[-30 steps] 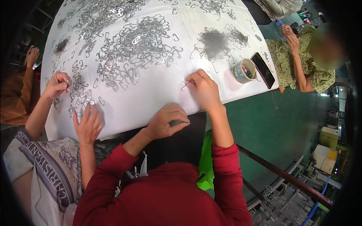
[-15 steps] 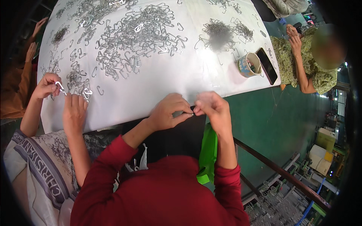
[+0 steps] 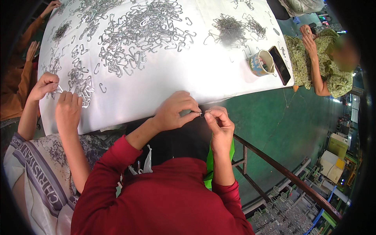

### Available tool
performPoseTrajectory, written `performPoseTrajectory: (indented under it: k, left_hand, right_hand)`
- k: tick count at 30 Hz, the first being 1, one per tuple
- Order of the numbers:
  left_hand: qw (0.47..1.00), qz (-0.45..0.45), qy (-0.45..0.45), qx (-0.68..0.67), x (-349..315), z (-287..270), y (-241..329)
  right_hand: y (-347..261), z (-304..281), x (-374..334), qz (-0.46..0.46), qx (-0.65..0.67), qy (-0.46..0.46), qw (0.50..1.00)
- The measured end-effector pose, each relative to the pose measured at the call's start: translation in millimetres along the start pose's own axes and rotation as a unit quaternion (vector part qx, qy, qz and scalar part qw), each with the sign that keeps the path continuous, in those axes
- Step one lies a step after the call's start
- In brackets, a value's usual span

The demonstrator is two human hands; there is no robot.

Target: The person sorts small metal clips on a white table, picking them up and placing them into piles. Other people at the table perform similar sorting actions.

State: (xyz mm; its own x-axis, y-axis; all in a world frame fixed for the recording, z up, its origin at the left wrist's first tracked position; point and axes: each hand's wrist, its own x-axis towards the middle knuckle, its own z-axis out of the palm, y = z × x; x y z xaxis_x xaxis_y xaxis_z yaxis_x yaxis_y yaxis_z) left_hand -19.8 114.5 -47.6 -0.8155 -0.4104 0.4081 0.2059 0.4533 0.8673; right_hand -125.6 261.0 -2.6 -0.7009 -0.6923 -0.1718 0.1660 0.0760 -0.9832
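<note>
Just past the near edge of the white table, my left hand (image 3: 177, 111) pinches one end of a small metal wire piece (image 3: 202, 114) between thumb and forefinger. My right hand (image 3: 221, 122) is closed at the piece's other side, thumb against forefinger. Most of the piece is covered by fingertips, so its full shape is hidden. Beyond my hands lies a large heap of silvery wire hooks (image 3: 135, 33), shaped like carabiner bodies. A smaller heap of thin wire pieces (image 3: 229, 29) sits farther right.
A paper cup (image 3: 260, 64) with small items inside stands by a black phone (image 3: 279, 65) at the table's right edge. At my left, a co-worker's hands (image 3: 68, 111) work beside more hooks (image 3: 80, 84). A metal rail (image 3: 290, 180) runs at lower right.
My right hand has lowered slightly and drawn in, its fingers now less blurred. The co-worker's hands at left have shifted a little left. My view has tilted slightly.
</note>
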Motion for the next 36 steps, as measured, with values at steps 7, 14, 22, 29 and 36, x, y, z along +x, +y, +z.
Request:
performPoseTrajectory:
  k: [7, 14, 22, 29, 36]
  left_hand:
    - [1.000, 0.000, -0.012, -0.008, -0.2, -4.6, 0.9]
    - [0.962, -0.080, 0.184, 0.183, 43.9, -32.8, -24.4]
    - [0.823, -0.167, 0.179, 0.512, 104.0, -36.6, -70.6]
    - [0.889, -0.076, 0.168, 0.419, 103.0, -36.6, -69.7]
    - [0.984, -0.146, 0.018, 0.096, 71.7, -22.7, -1.1]
  right_hand:
    - [10.3, 5.1, -0.9, -0.099, -0.058, 0.025, 0.993]
    - [8.9, 6.0, -8.2, -0.128, -0.059, 0.035, 0.989]
    - [8.4, 8.4, -12.6, -0.136, -0.082, 0.038, 0.987]
    - [6.3, 3.7, -14.2, -0.140, -0.093, 0.033, 0.985]
    - [8.3, 2.9, -15.0, -0.105, -0.082, 0.041, 0.990]
